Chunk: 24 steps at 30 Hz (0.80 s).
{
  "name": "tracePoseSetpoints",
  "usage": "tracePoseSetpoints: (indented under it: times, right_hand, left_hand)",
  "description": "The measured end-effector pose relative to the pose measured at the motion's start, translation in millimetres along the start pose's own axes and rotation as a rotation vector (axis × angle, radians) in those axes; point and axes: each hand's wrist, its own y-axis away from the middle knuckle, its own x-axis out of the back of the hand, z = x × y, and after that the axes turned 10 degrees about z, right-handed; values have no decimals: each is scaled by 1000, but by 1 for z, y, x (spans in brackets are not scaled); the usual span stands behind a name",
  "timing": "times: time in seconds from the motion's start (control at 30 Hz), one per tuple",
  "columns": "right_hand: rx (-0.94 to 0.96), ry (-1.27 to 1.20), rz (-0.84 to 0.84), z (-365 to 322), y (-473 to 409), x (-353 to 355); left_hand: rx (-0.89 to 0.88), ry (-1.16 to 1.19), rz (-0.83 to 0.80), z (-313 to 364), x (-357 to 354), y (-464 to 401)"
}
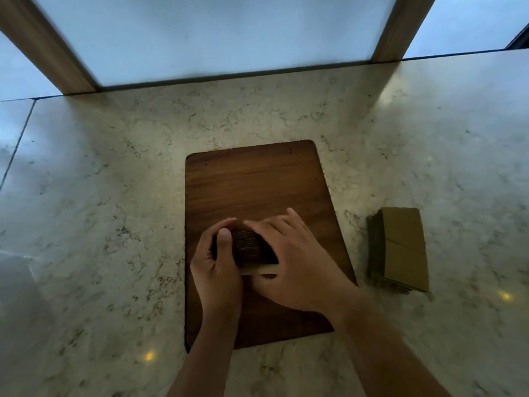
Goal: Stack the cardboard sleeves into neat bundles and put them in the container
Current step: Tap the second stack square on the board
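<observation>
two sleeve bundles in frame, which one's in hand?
The bundle on the wooden board, squeezed between left hand and right hand. The other stack lies untouched on the counter, right.

On a wooden board (pixel 257 181) lying on the marble worktop (pixel 114 167), the left hand (pixel 216 267) and right hand (pixel 297 265) press a bundle of cardboard sleeves (pixel 249 247) between them. A second stack of sleeves (pixel 400 250) lies flat on the worktop, right of the board.
</observation>
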Motion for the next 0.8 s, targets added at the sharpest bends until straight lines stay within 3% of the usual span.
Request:
tracePoseSetpoints:
  times: [0.1,0.2,0.3,0.4,0.5,0.63,0.8]
  right_hand:
    - [64,191,-117,-10,-24,5]
    - [31,158,-117,-11,-27,22]
    - [-246,-199,27,4,3,66]
    - [-650,-613,318,30,46,118]
    - [-1010,-809,522,66,85,158]
    - [-1162,-943,589,92,99,163]
    - [-1255,-972,496,94,96,142]
  left_hand:
    - [41,-12,7,4,-4,0]
    - [105,94,7,20,-8,2]
    - [175,263,-52,41,-21,9]
    - [270,141,-169,53,-46,30]
    - [366,14,-429,67,-79,66]
    - [505,-104,-646,82,-118,100]
    - [714,-189,-635,89,-153,117]
